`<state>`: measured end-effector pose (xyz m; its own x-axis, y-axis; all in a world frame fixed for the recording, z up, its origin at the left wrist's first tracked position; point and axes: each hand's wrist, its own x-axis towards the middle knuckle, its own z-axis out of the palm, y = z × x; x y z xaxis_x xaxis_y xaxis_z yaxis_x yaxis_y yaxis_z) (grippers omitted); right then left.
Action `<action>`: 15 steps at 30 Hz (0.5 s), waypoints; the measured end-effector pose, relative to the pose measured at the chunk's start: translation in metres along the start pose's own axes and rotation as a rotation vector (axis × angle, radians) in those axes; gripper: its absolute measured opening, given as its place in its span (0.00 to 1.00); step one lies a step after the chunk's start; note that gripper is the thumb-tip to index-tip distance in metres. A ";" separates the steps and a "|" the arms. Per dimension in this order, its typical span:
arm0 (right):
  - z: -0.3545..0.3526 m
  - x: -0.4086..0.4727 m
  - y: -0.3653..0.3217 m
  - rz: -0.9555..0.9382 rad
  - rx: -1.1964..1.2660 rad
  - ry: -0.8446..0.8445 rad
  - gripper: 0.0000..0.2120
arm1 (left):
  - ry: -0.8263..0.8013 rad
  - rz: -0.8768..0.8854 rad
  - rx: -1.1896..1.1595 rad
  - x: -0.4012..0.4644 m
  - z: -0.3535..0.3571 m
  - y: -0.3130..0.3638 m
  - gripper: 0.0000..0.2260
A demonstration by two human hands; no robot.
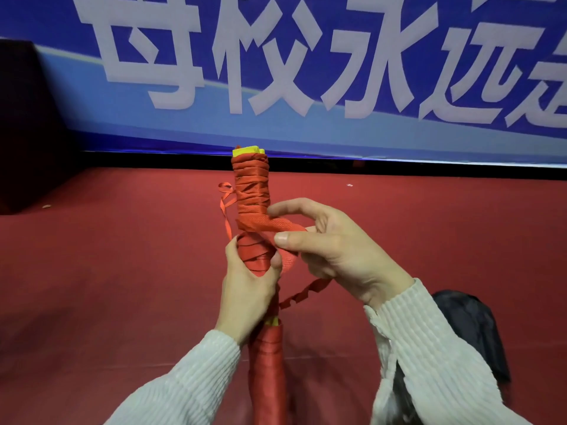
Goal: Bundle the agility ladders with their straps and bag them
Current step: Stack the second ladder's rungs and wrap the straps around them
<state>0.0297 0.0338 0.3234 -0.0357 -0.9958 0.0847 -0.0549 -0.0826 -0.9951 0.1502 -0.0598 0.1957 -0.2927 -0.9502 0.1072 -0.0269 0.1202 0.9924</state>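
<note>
An agility ladder bundle [251, 188] of yellow rungs wound in red strap stands upright at the centre. My left hand [248, 289] grips its middle from below. My right hand [334, 243] pinches a flat length of red strap [276, 227] that crosses the bundle, thumb and forefinger on it. A loose crinkled strap tail [306, 292] hangs under my right hand, and a thin red loop [225, 200] dangles at the bundle's left. A second red-wrapped bundle [267, 372] with a yellow end lies below, between my forearms.
Red carpet [122, 271] covers the floor. A dark bag [472, 326] lies at the right behind my right sleeve. A blue banner [306, 72] with white characters stands beyond a black edge. A dark block [27, 124] sits at the far left.
</note>
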 end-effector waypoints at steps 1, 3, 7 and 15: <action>-0.001 0.002 0.001 0.004 -0.035 0.016 0.16 | 0.002 0.026 0.009 -0.001 0.001 0.001 0.29; -0.003 0.004 0.004 0.000 -0.109 0.068 0.14 | -0.003 0.069 0.012 -0.002 -0.001 0.005 0.27; -0.012 0.003 0.007 -0.061 -0.229 0.192 0.07 | -0.021 0.127 0.053 -0.006 -0.005 0.022 0.24; -0.030 0.004 0.013 -0.210 -0.306 0.402 0.05 | -0.034 0.148 0.005 -0.009 -0.014 0.035 0.28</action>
<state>-0.0011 0.0304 0.3120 -0.3683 -0.8602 0.3527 -0.3879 -0.2025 -0.8992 0.1651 -0.0505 0.2305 -0.3263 -0.9116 0.2499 0.0139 0.2597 0.9656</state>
